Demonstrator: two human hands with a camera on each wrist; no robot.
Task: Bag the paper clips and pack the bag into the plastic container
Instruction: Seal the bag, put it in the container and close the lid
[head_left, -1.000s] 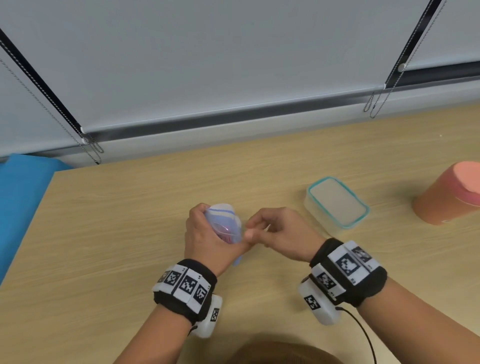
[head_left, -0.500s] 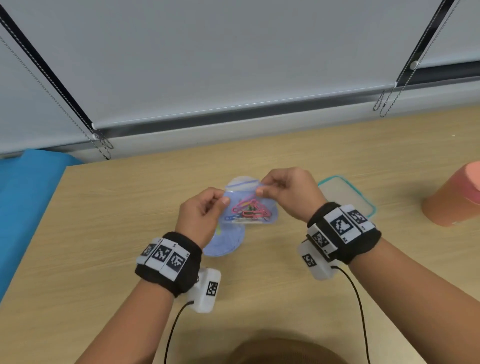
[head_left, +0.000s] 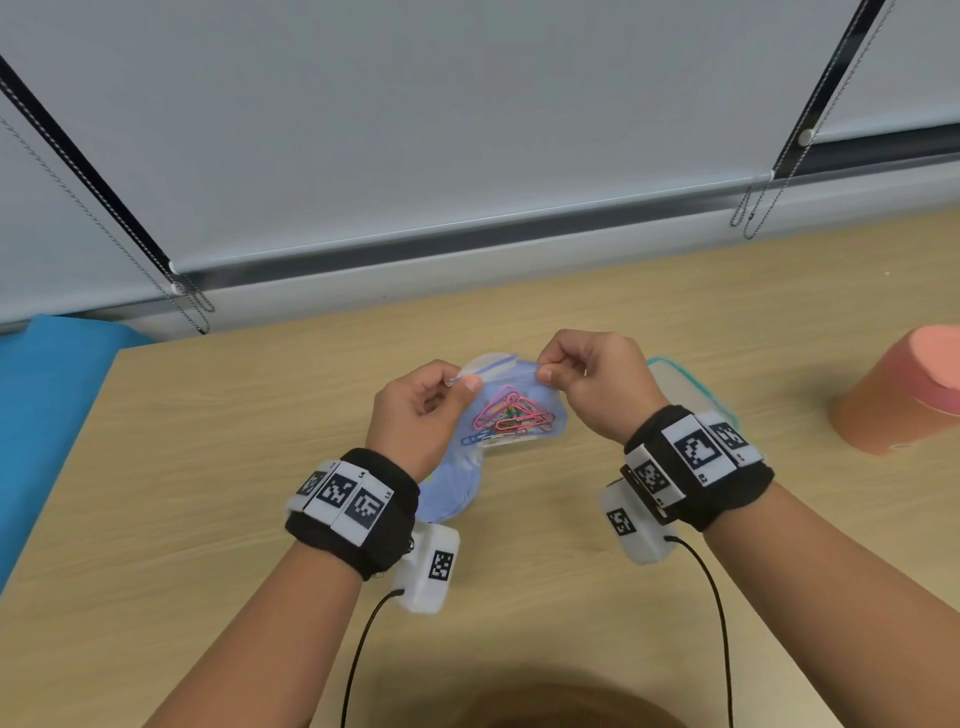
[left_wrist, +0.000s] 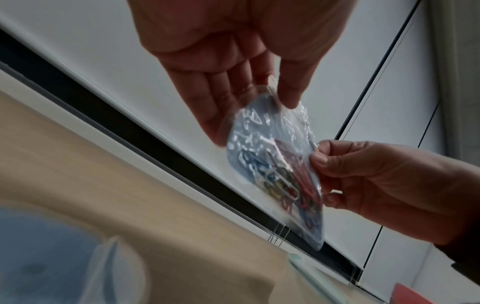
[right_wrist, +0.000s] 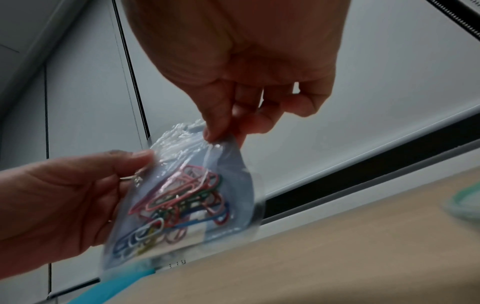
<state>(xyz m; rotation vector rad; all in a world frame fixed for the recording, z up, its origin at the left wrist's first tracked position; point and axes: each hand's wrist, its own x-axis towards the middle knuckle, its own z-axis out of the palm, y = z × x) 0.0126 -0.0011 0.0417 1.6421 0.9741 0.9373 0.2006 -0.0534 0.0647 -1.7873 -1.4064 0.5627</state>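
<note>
A small clear zip bag hangs above the table, holding several coloured paper clips, pink, blue, green and white. My left hand pinches the bag's top left corner, and my right hand pinches its top right corner. The right wrist view shows the bag and clips close up; in the left wrist view the bag sits between both hands. A clear plastic container with a teal rim stands behind my right wrist, mostly hidden.
A light blue round object lies on the wooden table under my left wrist. An orange-pink cylinder lies at the right. A blue surface borders the table's left edge. Window blinds rise behind.
Both hands rose and moved apart from a close hold, spreading the bag so the clips show. The bag now hangs stretched between them, slightly higher than half a second ago.
</note>
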